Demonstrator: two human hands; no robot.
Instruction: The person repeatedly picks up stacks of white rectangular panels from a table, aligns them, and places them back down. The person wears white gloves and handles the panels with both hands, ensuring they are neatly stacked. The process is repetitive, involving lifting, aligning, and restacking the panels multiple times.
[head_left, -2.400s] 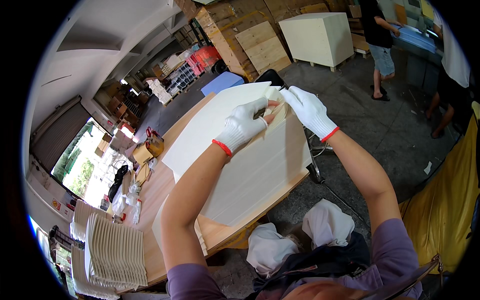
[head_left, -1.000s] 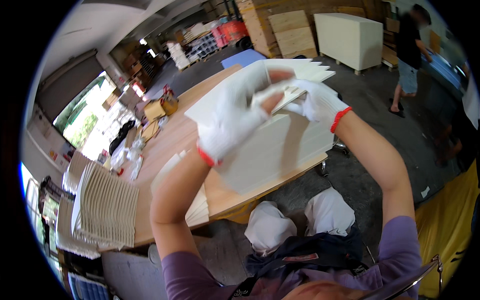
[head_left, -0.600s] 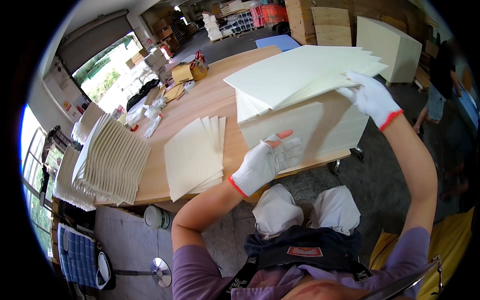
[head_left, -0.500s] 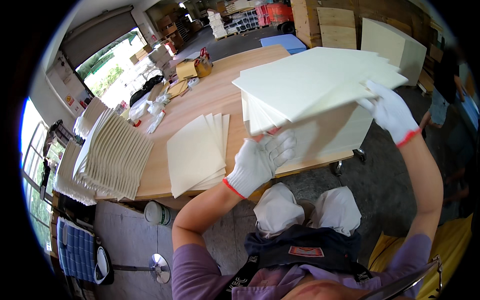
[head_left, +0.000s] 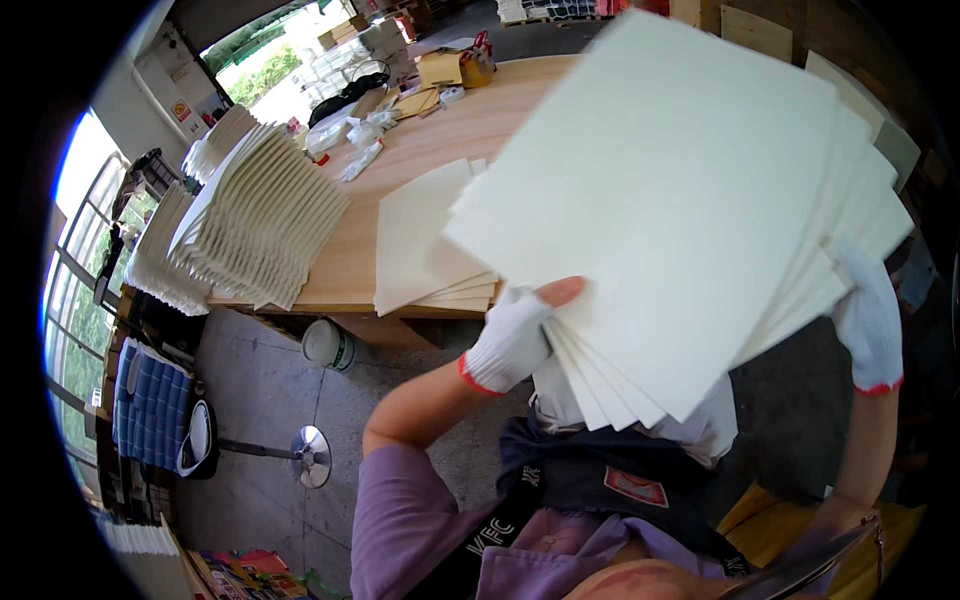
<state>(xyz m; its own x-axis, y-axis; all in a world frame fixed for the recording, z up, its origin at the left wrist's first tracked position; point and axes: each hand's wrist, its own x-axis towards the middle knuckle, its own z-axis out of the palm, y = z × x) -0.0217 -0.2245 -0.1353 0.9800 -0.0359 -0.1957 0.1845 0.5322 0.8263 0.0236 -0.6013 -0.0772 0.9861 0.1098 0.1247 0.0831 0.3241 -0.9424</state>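
Observation:
A fanned-out set of large cream-white sheets (head_left: pixel 660 200) is held up in front of me, tilted, over the table's near right side. My left hand (head_left: pixel 512 338), in a white knit glove with a red cuff, grips its lower left edge; the bare thumb lies on top, the other fingers are underneath. At the right edge my right hand (head_left: pixel 868 320), gloved alike, is closed on the fanned corners, its fingers partly hidden. To the left, a smaller fan of cream sheets (head_left: pixel 425 235) lies on the wooden table (head_left: pixel 440 145).
Tall stacks of wavy cream sheets (head_left: pixel 265 215) stand at the table's left end. Farther back lie plastic bags, a white glove (head_left: pixel 362 160) and a yellow container (head_left: pixel 477 68) with red-handled tools. Below are a bucket (head_left: pixel 328 346), a blue quilted seat (head_left: pixel 150 400) and a round metal base (head_left: pixel 312 457).
The fanned sheets have been lifted off the pile toward me and tilted up, with both hands on them. My left thumb now lies over their top. The view has swung, shifting the table up and right.

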